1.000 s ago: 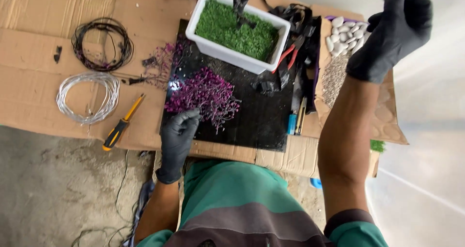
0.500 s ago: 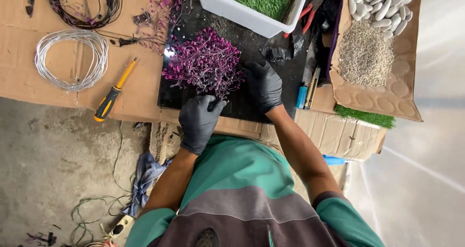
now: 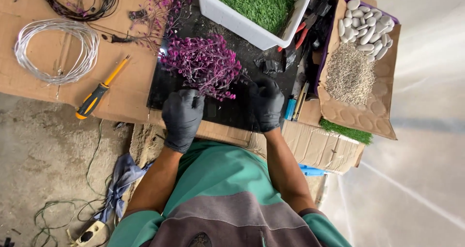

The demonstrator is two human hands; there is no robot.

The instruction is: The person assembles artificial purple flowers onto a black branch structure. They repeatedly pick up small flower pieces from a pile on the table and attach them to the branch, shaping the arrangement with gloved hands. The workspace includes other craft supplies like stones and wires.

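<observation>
A person in black gloves works over a black board (image 3: 227,109) laid on flattened cardboard (image 3: 43,92). On the board lies a bunch of purple artificial foliage (image 3: 203,65). The left hand (image 3: 182,117) sits at the board's near edge, its fingers clenched around the bunch's stem end. The right hand (image 3: 266,101) rests on the board just right of the bunch, fingers curled downward; whether they grip anything cannot be told. Beyond the board stands a white tub of green artificial grass (image 3: 252,7). Left of the board lie a yellow-handled screwdriver (image 3: 99,89) and a coil of silver wire (image 3: 55,50). Right of the board, a cardboard tray (image 3: 382,111) holds white pebbles (image 3: 365,26) and gravel (image 3: 348,75).
</observation>
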